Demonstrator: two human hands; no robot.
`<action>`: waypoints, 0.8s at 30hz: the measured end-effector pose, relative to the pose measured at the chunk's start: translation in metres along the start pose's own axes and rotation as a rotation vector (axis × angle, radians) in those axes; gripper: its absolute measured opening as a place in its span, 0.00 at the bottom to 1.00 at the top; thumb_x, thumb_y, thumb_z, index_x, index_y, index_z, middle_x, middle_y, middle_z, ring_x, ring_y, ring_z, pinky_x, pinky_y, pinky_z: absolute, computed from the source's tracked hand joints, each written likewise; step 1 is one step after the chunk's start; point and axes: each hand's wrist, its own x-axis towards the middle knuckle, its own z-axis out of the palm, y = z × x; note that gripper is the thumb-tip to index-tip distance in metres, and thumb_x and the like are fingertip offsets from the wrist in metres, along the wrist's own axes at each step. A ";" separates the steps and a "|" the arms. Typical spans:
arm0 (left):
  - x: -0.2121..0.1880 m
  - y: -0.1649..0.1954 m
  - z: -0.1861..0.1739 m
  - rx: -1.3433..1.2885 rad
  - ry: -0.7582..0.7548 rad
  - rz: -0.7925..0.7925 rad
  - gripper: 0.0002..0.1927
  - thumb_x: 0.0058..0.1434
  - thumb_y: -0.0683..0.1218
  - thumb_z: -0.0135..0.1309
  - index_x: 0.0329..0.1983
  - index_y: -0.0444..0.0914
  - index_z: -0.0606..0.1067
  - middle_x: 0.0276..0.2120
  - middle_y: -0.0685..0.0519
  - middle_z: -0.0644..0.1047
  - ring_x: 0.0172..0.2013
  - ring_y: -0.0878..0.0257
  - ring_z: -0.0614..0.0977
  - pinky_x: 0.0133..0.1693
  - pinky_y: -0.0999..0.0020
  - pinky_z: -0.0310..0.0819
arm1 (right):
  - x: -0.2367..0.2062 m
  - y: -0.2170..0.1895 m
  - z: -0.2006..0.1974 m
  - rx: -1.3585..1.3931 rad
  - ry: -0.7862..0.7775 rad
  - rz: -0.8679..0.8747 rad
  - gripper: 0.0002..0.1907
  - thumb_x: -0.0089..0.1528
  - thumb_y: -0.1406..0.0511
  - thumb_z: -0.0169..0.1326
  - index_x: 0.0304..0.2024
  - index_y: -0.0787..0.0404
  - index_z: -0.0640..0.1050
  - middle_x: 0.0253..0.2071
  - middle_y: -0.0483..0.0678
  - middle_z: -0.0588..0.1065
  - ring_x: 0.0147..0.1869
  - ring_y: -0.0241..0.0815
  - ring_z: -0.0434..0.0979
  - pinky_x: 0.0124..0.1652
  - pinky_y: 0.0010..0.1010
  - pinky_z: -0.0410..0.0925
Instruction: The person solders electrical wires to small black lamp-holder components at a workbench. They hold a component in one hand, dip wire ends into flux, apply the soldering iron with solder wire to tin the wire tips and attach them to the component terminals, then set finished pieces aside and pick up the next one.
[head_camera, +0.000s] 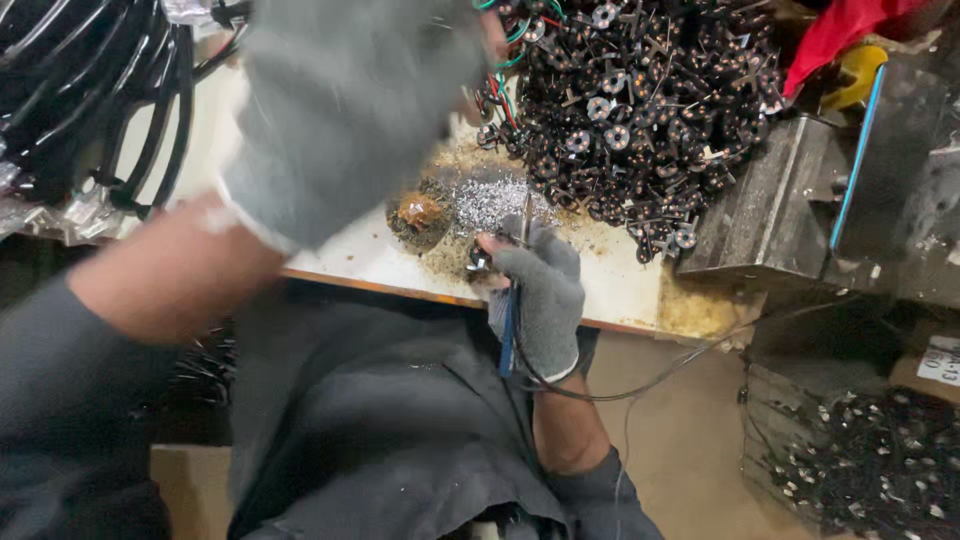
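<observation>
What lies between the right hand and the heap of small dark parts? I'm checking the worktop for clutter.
In the head view, a patch of silvery shavings lies on the worktop between the right hand and the heap of parts.

Left hand (340, 110), in a grey fingerless glove, raised close to the camera and blurred; whether it holds anything cannot be told. Right hand (538, 290), same kind of glove, grips a blue-handled soldering iron (510, 335) at the front edge of the white worktable (620, 285), its thin cord (660, 370) trailing right. Just beside the hand: silvery metal shavings (490, 200) and a brown lump (420, 212). Behind, a heap of small dark round parts (640, 90). Black cables (90, 90) at far left.
</observation>
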 end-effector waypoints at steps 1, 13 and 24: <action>-0.023 0.019 0.004 -0.036 0.071 0.051 0.11 0.61 0.44 0.61 0.47 0.46 0.80 0.47 0.55 0.78 0.48 0.55 0.83 0.45 0.58 0.80 | -0.001 0.001 -0.002 -0.082 -0.019 -0.016 0.21 0.56 0.74 0.62 0.53 0.65 0.82 0.42 0.53 0.79 0.46 0.49 0.76 0.45 0.35 0.71; -0.167 0.008 -0.003 0.132 -0.071 -0.618 0.10 0.64 0.43 0.66 0.47 0.40 0.80 0.43 0.52 0.82 0.37 0.62 0.82 0.37 0.72 0.73 | 0.003 -0.006 0.001 0.021 -0.017 -0.221 0.15 0.54 0.69 0.69 0.43 0.56 0.83 0.46 0.51 0.81 0.50 0.54 0.79 0.52 0.39 0.70; -0.196 -0.048 0.003 0.562 -0.176 -0.469 0.07 0.56 0.43 0.64 0.37 0.39 0.79 0.29 0.54 0.77 0.31 0.63 0.80 0.34 0.73 0.73 | -0.006 0.003 0.007 0.120 -0.003 -0.156 0.16 0.51 0.68 0.73 0.40 0.59 0.83 0.39 0.52 0.79 0.45 0.49 0.79 0.44 0.36 0.72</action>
